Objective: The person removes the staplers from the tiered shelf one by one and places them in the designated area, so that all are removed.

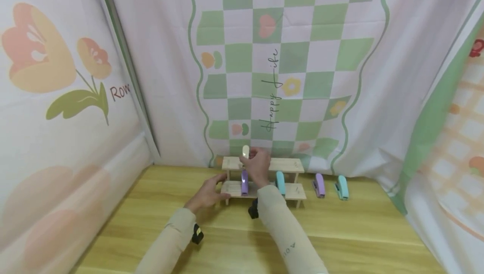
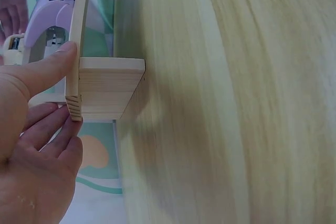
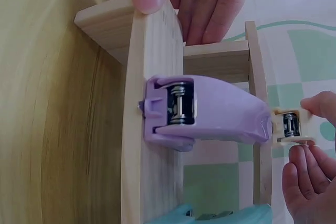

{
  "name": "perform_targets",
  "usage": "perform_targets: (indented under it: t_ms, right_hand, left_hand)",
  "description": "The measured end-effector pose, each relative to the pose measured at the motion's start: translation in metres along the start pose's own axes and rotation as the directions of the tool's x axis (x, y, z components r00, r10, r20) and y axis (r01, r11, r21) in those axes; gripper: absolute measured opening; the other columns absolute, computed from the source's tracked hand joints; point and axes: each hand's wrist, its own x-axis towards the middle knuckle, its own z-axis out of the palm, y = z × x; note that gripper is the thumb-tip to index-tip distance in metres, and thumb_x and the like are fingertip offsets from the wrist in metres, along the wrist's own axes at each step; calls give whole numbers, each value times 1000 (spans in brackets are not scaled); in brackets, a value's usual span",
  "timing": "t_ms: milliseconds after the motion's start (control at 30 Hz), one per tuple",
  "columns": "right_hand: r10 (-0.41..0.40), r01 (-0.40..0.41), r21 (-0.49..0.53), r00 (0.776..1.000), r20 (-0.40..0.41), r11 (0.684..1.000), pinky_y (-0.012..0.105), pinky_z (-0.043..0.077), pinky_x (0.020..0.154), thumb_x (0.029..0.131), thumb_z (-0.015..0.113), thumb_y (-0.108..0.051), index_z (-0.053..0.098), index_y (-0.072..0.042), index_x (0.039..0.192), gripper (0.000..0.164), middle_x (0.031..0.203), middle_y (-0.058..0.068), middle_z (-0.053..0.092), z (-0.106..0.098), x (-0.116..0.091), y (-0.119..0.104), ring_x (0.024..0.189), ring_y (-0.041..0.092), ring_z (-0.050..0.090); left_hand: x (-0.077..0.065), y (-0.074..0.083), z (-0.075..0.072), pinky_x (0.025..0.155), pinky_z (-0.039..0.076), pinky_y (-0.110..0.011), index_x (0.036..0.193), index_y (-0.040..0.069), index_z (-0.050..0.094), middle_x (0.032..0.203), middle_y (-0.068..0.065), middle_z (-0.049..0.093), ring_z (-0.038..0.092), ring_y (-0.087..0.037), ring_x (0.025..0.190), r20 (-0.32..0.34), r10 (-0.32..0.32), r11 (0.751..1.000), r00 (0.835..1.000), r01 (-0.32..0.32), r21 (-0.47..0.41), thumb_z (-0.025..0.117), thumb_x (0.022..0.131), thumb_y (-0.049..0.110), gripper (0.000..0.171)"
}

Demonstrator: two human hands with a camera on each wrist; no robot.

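Note:
A small two-tier wooden stand (image 1: 290,165) is set against the back curtain. My right hand (image 1: 259,165) reaches over its lower tier and pinches a cream stapler (image 1: 245,151) at the left part of the upper tier. In the right wrist view, thumb and fingers lie on either side of the cream stapler (image 3: 290,125). My left hand (image 1: 206,193) grips the left end of the lower tier, thumb on one face of the board and fingers on the other. On that lower tier stand a purple stapler (image 1: 244,183) and, farther right, a teal stapler (image 1: 280,183).
Right of the stand, a light purple stapler (image 1: 319,185) and another teal stapler (image 1: 342,188) stand on the wooden table (image 1: 227,240). Printed curtains (image 1: 174,76) close off the back and both sides.

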Motion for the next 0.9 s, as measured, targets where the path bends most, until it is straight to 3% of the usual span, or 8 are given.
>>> perform_targets:
  t_ms: [300, 433, 667, 900]
  right_hand:
    - [-24, 25, -43, 999, 22, 999, 41, 65, 89, 80, 83, -11, 76, -3, 116, 37, 106, 14, 78, -12, 6, 4, 97, 28, 74]
    - [-76, 77, -51, 996, 37, 996, 42, 64, 89, 80, 86, -12, 76, -3, 115, 38, 106, 14, 78, -26, 9, 8, 97, 29, 73]
    - [-134, 137, -52, 989, 59, 989, 44, 63, 92, 81, 86, -12, 74, -2, 117, 39, 109, 17, 76, -62, 13, 13, 99, 30, 72]
    - [-91, 95, -61, 993, 73, 994, 47, 60, 100, 83, 81, -11, 70, -1, 124, 44, 117, 19, 73, -106, 18, 20, 108, 33, 69]
  left_hand:
    - [-1, 6, 2, 123, 40, -63, 157, -2, 43, 158, -25, 52, 50, -45, 145, 5, 6, 1000, 1000, -6, 5, 83, 89, 13, 80]
    - [-1, 7, 2, 123, 40, -63, 157, 0, 43, 158, -23, 52, 50, -44, 145, 9, 4, 1000, 1000, -5, 10, 83, 89, 13, 80]
    - [-1, 6, 1, 124, 38, -63, 156, 3, 46, 157, -21, 55, 51, -42, 145, -9, -8, 1000, 1000, 8, 26, 84, 89, 15, 78]
    - [-1, 3, 2, 126, 37, -61, 156, 4, 47, 157, -19, 55, 50, -41, 147, -22, -20, 999, 1000, 21, 27, 85, 89, 17, 78]
